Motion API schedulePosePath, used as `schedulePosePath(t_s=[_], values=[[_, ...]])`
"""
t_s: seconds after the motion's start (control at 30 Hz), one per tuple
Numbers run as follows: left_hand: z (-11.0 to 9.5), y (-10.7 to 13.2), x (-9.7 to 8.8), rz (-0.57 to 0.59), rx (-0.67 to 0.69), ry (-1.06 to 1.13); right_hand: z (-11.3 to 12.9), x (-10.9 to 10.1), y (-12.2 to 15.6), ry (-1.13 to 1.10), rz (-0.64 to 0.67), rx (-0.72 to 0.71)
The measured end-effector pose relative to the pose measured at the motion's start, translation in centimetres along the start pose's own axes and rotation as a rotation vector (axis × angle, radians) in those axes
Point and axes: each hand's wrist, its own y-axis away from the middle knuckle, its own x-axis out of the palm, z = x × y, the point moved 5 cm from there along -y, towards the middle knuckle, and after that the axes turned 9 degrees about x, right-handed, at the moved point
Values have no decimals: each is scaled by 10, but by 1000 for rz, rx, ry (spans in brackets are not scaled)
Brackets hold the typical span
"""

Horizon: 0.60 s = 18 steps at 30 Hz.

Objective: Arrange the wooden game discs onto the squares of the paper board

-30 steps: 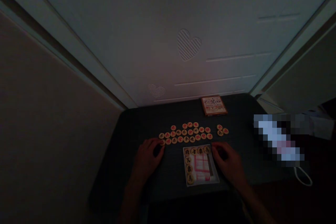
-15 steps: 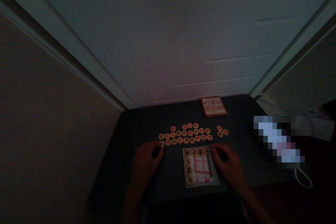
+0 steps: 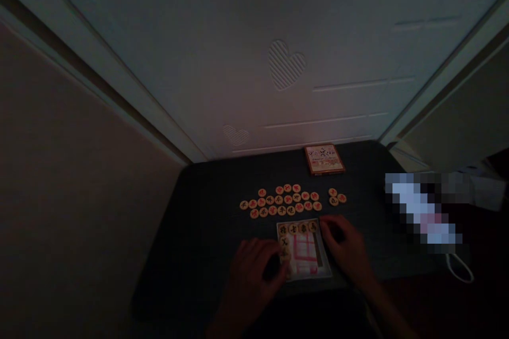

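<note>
Wood-look discs, glossy plastic tray, matt tabletop, ribbed heart

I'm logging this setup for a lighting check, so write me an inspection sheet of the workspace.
Surface: dark table, dimly lit.
Job's things: loose round pieces in rows, a cluster of three to their right; shallow tray with pieces along its far and left sides.
Clutter: printed box at the far edge; pixelated object at right.
Hands: left hand at the tray's left side, grip unclear; right hand at its far right corner.
Cables: white loop at right, cord or strap.
Surroundings: pale panel with raised hearts.
</note>
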Motion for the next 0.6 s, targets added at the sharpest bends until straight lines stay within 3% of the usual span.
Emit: schedulePosePath(t_s=[0.13, 0.4, 0.6], values=[[-23, -5, 17, 144, 57, 80, 2, 0, 0, -9, 10, 16], [-24, -8, 24, 241, 80, 71, 4, -1, 0, -16, 14, 15], [-27, -12, 24, 252, 92, 51, 1, -1, 0, -15, 10, 4]])
